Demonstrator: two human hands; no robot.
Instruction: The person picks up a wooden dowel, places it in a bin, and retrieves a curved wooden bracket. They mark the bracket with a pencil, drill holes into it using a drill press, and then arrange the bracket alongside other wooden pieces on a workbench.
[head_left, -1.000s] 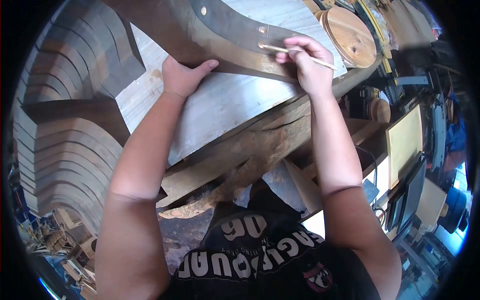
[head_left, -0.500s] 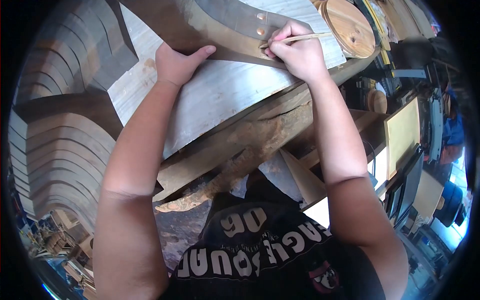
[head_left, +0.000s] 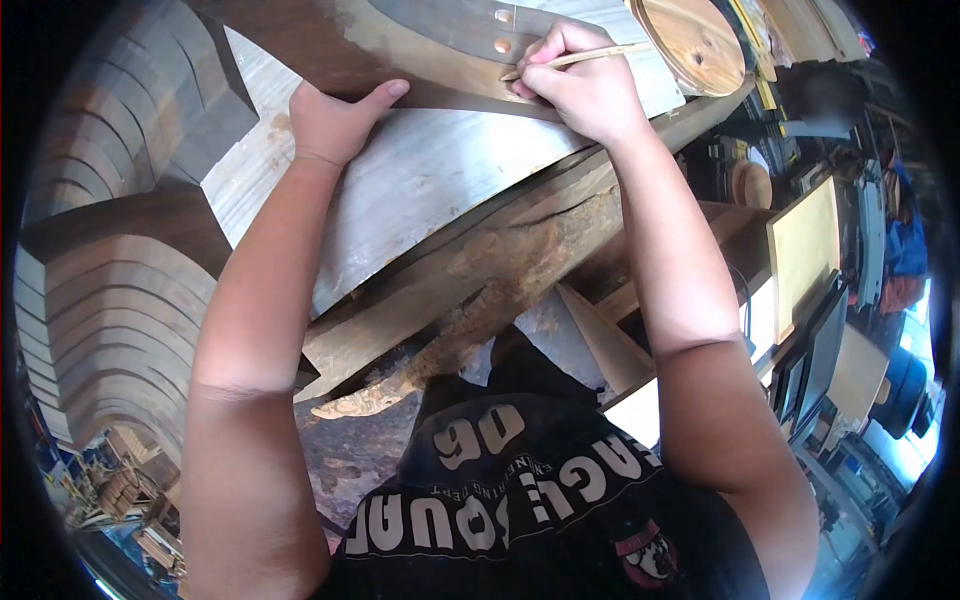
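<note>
The left hand [head_left: 335,122] is at the near edge of a broad, dark brown, curved wooden piece [head_left: 400,75]. Its thumb stretches out along that edge toward the right; the other fingers are mostly hidden, so whether they close on the wood I cannot tell. The right hand [head_left: 588,88] pinches a slim, pale wooden pencil [head_left: 605,53] between thumb and fingers, the shaft slanting up to the right over the hand. The pencil's point is down at the surface of the curved piece, toward its right-hand end, beside a lighter, yellowish patch partly covered by the fingers.

The curved piece lies across a flat, whitish board [head_left: 430,185] with visible grain, and reaches out of view at the top. Along the inner side of its curve runs a smooth, grey-brown, curved strip [head_left: 440,32] with two round, light-coloured spots near the right hand. The whitish board rests on a bench [head_left: 570,205] of thick brown timber with a rough, irregular near edge.

Beyond the right hand, at the bench's far right, is a stack of round, light brown wooden discs [head_left: 695,48], the top one showing a dark knot. To the left stand close rows of curved wooden slats [head_left: 125,330], their edges lined up side by side.
</note>
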